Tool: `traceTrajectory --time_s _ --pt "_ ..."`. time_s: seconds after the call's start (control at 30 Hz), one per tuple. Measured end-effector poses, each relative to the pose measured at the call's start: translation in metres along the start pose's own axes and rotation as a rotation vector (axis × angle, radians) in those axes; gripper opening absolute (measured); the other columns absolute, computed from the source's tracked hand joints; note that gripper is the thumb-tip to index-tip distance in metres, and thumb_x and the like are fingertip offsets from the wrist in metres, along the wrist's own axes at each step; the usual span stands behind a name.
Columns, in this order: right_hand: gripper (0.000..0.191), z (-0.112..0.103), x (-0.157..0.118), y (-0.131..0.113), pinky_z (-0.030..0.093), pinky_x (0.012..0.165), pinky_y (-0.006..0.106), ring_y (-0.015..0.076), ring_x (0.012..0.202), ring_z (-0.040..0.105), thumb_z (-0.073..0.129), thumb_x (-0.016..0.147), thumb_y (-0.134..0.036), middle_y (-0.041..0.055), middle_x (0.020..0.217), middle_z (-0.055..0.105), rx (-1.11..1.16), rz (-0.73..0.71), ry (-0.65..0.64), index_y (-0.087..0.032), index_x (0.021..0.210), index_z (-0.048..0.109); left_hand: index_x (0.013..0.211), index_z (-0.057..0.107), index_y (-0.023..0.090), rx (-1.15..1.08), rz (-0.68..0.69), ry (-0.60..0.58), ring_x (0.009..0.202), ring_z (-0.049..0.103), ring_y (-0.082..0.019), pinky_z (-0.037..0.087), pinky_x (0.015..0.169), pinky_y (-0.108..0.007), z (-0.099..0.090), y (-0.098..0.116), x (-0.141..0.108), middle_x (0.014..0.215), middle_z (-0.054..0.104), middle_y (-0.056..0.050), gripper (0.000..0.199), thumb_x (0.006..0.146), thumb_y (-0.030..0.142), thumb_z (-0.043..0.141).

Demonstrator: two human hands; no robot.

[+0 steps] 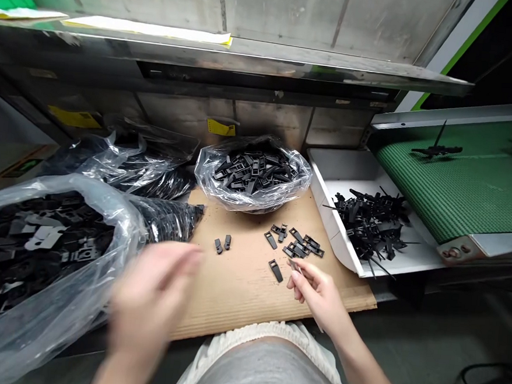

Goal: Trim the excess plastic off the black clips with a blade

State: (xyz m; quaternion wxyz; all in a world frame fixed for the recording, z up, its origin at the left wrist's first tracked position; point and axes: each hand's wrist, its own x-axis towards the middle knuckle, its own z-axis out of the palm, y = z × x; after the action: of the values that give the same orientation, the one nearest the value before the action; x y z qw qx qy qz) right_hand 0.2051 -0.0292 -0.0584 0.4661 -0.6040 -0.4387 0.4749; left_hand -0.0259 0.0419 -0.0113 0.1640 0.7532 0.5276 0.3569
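My left hand (pixel 155 293) is smeared by motion over the left edge of the cardboard sheet (pixel 226 295), beside the open plastic bag of black parts (pixel 124 224). Its fingers are too blurred to tell what they hold. My right hand (pixel 314 290) is closed in a pinch on a small, thin, grey pointed piece (pixel 293 265), its kind unclear. Just left of that hand lies a black plastic clip (pixel 275 270) with a rectangular opening. Several similar clips (pixel 298 249) lie beyond my fingertips. Two small black parts (pixel 222 244) lie apart, farther left.
A plastic-lined bowl (pixel 255 201) of black clips stands at the back of the cardboard. To the right, a white tray (pixel 336 238) holds dark branched pieces (pixel 374 221) beside a green conveyor belt (pixel 470 189). A metal shelf (pixel 257 54) overhangs the back.
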Motion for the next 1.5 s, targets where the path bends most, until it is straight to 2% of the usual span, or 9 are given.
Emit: traceTrajectory --time_s 0.07,0.13,0.27,0.37,0.57,0.77,0.9,1.03,1.5 --pt "0.038 -0.003 0.004 0.003 0.041 0.049 0.022 0.0099 0.051 0.048 0.051 0.081 -0.043 0.0018 0.066 0.057 0.016 0.005 0.035 -0.012 0.1 0.061 0.07 0.062 0.018 0.041 -0.001 -0.295 0.062 0.06 -0.014 0.049 0.06 -0.027 0.067 0.008 -0.005 0.066 0.063 0.001 0.027 0.08 0.041 0.054" --pt "0.038 -0.007 0.005 0.006 0.041 0.048 0.022 0.0099 0.051 0.048 0.052 0.08 -0.045 0.0022 0.065 0.057 0.009 0.006 0.045 -0.012 0.097 0.062 0.083 0.06 0.014 0.104 -0.038 -0.459 0.064 0.06 -0.012 0.05 0.062 -0.03 0.126 0.011 -0.006 0.076 0.063 -0.001 0.025 0.083 0.037 0.052" --pt "0.039 -0.01 0.002 0.014 0.04 0.046 0.022 0.0092 0.049 0.047 0.052 0.08 -0.044 0.0021 0.064 0.056 0.009 0.015 0.064 -0.011 0.097 0.062 0.105 0.054 0.014 0.183 -0.072 -0.587 0.088 0.059 -0.018 0.049 0.076 -0.039 0.178 0.008 -0.004 0.104 0.059 -0.007 0.027 0.084 0.031 0.052" --pt "0.042 -0.011 -0.002 0.02 0.041 0.045 0.022 0.0096 0.049 0.048 0.049 0.082 -0.045 0.0027 0.064 0.056 0.03 0.018 0.085 -0.01 0.102 0.059 0.101 0.056 0.013 0.151 -0.047 -0.611 0.089 0.059 -0.018 0.048 0.077 -0.04 0.163 0.01 -0.005 0.102 0.06 -0.006 0.024 0.084 0.03 0.052" --pt "0.034 -0.001 -0.003 -0.002 0.04 0.044 0.021 0.0082 0.048 0.047 0.043 0.087 -0.039 0.0024 0.068 0.058 0.063 -0.027 0.094 -0.013 0.102 0.059 0.095 0.057 0.02 -0.06 0.001 -0.564 0.075 0.064 -0.016 0.05 0.065 -0.025 0.077 0.028 -0.008 0.082 0.068 -0.001 0.022 0.078 0.035 0.057" --pt "0.028 0.015 -0.019 -0.038 0.045 0.056 0.024 0.0116 0.058 0.054 0.039 0.09 -0.019 0.0035 0.072 0.059 -0.331 -0.513 0.058 -0.016 0.112 0.055 0.081 0.062 0.02 -0.258 0.137 -0.2 0.068 0.061 -0.011 0.047 0.06 -0.018 0.025 0.038 -0.016 0.075 0.064 0.001 0.007 0.08 0.025 0.057" --pt "0.027 0.02 -0.028 -0.054 0.041 0.057 0.028 0.0159 0.063 0.05 0.041 0.091 -0.023 0.0043 0.069 0.054 -0.611 -0.613 0.056 -0.016 0.108 0.059 0.09 0.061 0.015 -0.208 0.384 0.06 0.066 0.056 -0.009 0.045 0.062 -0.019 0.016 0.046 -0.026 0.076 0.062 0.0 0.014 0.077 0.008 0.06" --pt "0.025 0.026 -0.029 -0.06 0.038 0.055 0.027 0.0155 0.061 0.047 0.04 0.091 -0.024 0.0037 0.066 0.052 -0.688 -0.682 0.118 -0.015 0.102 0.061 0.093 0.061 0.006 -0.101 0.508 0.168 0.07 0.055 -0.009 0.045 0.066 -0.02 0.014 0.049 -0.03 0.079 0.062 -0.004 0.02 0.073 0.0 0.062" --pt "0.026 0.023 -0.021 -0.058 0.035 0.055 0.024 0.014 0.058 0.049 0.04 0.091 -0.025 0.0035 0.063 0.054 -0.835 -0.655 0.182 -0.017 0.09 0.064 0.099 0.061 0.012 -0.05 0.51 0.165 0.067 0.057 -0.013 0.046 0.063 -0.025 0.017 0.051 -0.034 0.077 0.063 -0.004 0.03 0.071 -0.001 0.062"
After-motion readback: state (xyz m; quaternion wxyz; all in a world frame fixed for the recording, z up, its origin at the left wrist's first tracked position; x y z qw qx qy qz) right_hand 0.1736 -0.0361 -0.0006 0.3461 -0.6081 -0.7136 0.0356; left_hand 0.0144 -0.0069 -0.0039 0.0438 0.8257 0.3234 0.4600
